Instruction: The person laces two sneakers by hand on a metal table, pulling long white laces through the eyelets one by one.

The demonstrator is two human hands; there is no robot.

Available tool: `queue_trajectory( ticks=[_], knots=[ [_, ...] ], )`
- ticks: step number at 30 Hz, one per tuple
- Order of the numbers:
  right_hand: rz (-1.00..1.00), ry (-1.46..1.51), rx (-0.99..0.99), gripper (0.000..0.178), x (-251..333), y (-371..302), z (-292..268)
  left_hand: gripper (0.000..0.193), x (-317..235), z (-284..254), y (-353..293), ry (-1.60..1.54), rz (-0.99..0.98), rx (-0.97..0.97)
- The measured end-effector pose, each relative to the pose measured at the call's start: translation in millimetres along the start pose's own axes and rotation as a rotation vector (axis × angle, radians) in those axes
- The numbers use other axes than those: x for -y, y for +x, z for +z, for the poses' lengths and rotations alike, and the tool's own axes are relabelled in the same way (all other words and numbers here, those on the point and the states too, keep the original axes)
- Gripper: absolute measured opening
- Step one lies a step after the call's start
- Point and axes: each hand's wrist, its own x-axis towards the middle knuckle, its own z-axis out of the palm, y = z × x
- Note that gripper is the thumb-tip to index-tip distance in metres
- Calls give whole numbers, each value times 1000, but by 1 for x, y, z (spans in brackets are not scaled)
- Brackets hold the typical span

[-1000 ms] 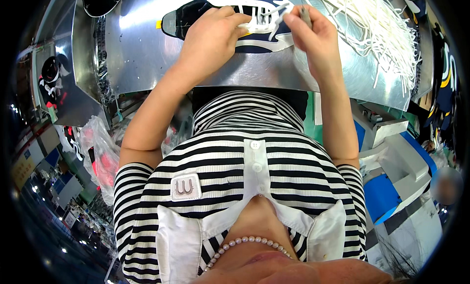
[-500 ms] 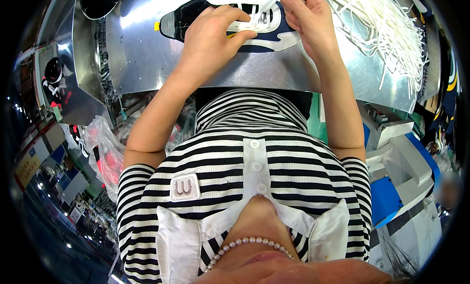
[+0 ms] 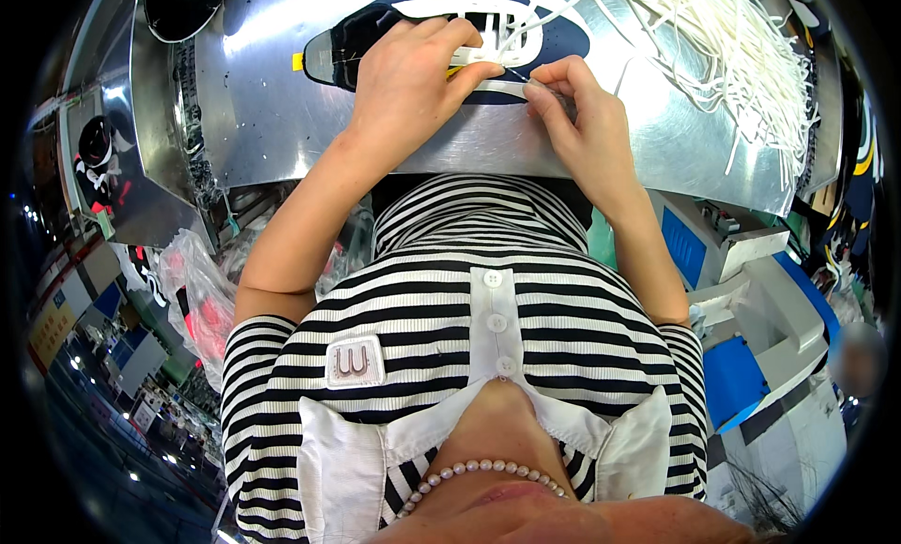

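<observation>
A navy, black and white shoe lies on its back on the metal table, toe to the right and its heel end to the left. My left hand lies over its collar, thumb and fingers closed on the edge of the lacing opening. A white shoelace runs through the eyelets and loops off to the right. Just below the opening, my right hand pinches a thin metal tool, its tip pointing at the lace holes by my left thumb. The tool's handle is mostly hidden in my fingers.
A big heap of loose white laces covers the table's right side. Black shoes sit at the far left. The metal table ends close before me. Clear plastic bags hang below left; a grey and blue machine stands below right.
My right hand has let go of the white lace and come down toward me, to the near side of the lacing opening. My left hand keeps its hold on the shoe.
</observation>
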Motion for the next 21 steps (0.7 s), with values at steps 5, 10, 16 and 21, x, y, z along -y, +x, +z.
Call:
queue_trajectory(
  ticks=[5, 10, 16, 21],
  knots=[
    [0, -17, 38, 17, -3, 6, 0, 29, 3, 3, 0, -65, 19, 3],
    [104, 122, -8, 20, -8, 13, 26, 22, 12, 4, -3, -263, 25, 70],
    [288, 463, -12, 17, 3, 18, 40, 20, 11, -7, -14, -406, -43, 39],
    [101, 126, -145, 18, -12, 30, 63, 20, 15, -7, -10, -366, -40, 82]
  ],
)
